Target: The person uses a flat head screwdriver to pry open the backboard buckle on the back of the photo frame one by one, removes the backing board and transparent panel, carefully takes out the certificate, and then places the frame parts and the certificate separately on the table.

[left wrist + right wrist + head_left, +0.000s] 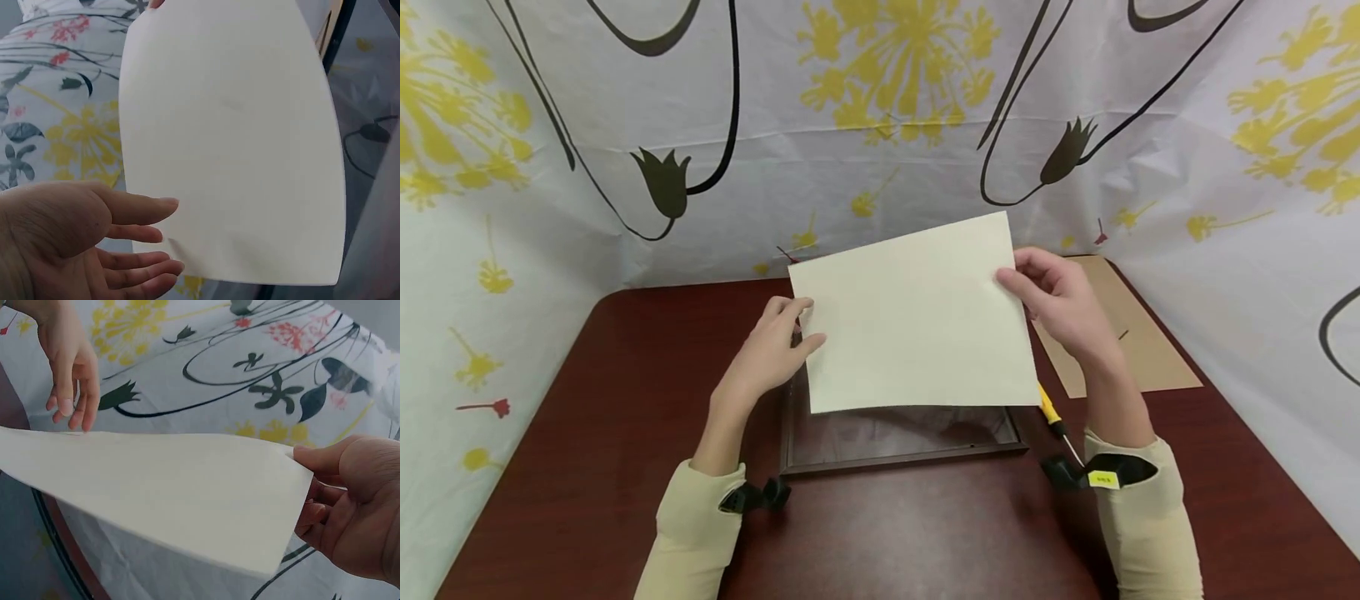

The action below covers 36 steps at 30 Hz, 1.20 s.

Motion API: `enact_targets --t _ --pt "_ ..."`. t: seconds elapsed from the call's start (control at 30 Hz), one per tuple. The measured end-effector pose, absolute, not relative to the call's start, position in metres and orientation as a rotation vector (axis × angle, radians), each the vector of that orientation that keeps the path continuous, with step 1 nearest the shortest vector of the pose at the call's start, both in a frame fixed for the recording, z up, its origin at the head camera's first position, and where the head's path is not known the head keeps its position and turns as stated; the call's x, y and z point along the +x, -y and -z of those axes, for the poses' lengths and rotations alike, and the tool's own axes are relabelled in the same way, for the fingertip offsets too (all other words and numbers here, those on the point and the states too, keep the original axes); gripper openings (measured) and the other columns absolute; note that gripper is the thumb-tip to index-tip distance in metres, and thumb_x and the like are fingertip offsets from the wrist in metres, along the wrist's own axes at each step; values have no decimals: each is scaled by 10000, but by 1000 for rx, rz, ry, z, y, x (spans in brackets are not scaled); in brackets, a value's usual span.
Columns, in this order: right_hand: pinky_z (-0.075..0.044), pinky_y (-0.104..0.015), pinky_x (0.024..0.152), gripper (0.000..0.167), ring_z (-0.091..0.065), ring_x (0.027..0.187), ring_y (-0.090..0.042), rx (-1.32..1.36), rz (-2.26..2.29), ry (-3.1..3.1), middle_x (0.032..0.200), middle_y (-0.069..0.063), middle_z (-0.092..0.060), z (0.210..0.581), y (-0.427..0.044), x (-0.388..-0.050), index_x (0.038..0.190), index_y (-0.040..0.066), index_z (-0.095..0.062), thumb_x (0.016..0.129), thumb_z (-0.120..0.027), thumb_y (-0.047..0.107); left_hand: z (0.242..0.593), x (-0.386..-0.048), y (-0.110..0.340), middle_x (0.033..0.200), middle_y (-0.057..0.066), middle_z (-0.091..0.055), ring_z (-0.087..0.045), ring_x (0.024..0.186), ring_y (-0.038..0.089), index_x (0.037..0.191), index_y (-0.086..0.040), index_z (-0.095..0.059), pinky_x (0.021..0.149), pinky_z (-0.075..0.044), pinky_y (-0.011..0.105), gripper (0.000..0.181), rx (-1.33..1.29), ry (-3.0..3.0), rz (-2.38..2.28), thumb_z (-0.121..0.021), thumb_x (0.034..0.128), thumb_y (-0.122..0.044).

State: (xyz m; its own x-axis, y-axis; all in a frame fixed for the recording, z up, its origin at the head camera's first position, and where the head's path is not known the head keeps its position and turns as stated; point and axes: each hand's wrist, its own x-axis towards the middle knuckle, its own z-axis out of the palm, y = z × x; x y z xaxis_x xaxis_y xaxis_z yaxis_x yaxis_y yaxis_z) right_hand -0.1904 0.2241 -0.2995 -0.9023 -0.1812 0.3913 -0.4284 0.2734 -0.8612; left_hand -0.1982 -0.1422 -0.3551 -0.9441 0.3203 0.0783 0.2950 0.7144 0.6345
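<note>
A blank cream sheet is held up at a tilt over a dark picture frame lying on the table. At its right edge, my right hand pinches the sheet between thumb and fingers; in the right wrist view, the right hand grips near a corner. My left hand is at the opposite edge. In the left wrist view, the left hand has thumb and fingers apart beside the sheet, not closed on it. The sheet hides the frame's upper part.
A brown flat board lies at the table's right side, with a small dark mark or piece on it. Between the frame and my right forearm lies a yellow-handled screwdriver. Patterned cloth hangs behind the dark red table.
</note>
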Motion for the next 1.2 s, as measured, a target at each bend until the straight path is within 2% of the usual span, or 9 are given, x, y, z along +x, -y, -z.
enact_targets --t 0.17,0.3,0.5,0.6,0.8,1.07,1.2 --pt "-387 -234 470 86 -496 527 -145 561 -1701 2214 758 -36 -656 288 -217 -175 1001 -18 -696 988 -644 49 339 -184 128 1353 140 -487 -563 1096 275 1475 -45 -464 846 -499 434 515 644 -2944 -1161 -627 1022 -228" --pt "-421 -230 479 82 -545 536 -136 588 -1755 2142 779 -67 -679 281 -208 -163 995 -71 -679 979 -632 -6 326 -170 113 1229 109 -580 -600 1014 210 1367 -36 -562 844 -530 427 393 845 -2917 -1314 -631 1020 -205" --pt "-538 -249 683 103 -665 712 -170 648 -1865 2149 887 -95 -709 277 -189 -148 1053 -80 -655 986 -618 -11 312 -144 89 1035 -7 -633 -603 921 103 1154 -36 -645 769 -536 309 185 1126 -2752 -1542 -627 1022 -164" --pt "-553 -271 717 124 -684 752 -194 628 -1904 2214 917 -105 -705 277 -179 -141 1074 -48 -646 994 -634 45 307 -131 79 995 -47 -625 -589 898 63 1099 -61 -651 748 -523 257 127 1206 -2695 -1587 -620 1025 -160" --pt "-544 -262 650 104 -664 692 -171 635 -1936 2291 874 -77 -680 282 -164 -136 1041 -14 -623 994 -640 77 304 -117 66 950 -76 -596 -565 878 41 1047 -114 -639 736 -514 235 65 1251 -2650 -1608 -615 1029 -171" --pt "-408 -255 566 103 -475 600 -137 777 -1987 2255 708 -58 -501 289 -151 -132 922 9 -577 989 -635 61 305 -109 58 933 -63 -580 -557 877 56 1028 -100 -622 736 -509 239 73 1185 -2632 -1719 -622 1026 -173" --pt "-460 -280 523 93 -504 585 -148 850 -1984 2218 698 -40 -530 290 -146 -128 922 3 -573 988 -628 38 305 -104 55 966 -33 -573 -557 897 74 1054 -79 -596 739 -522 239 87 1202 -2621 -1771 -626 1020 -153"
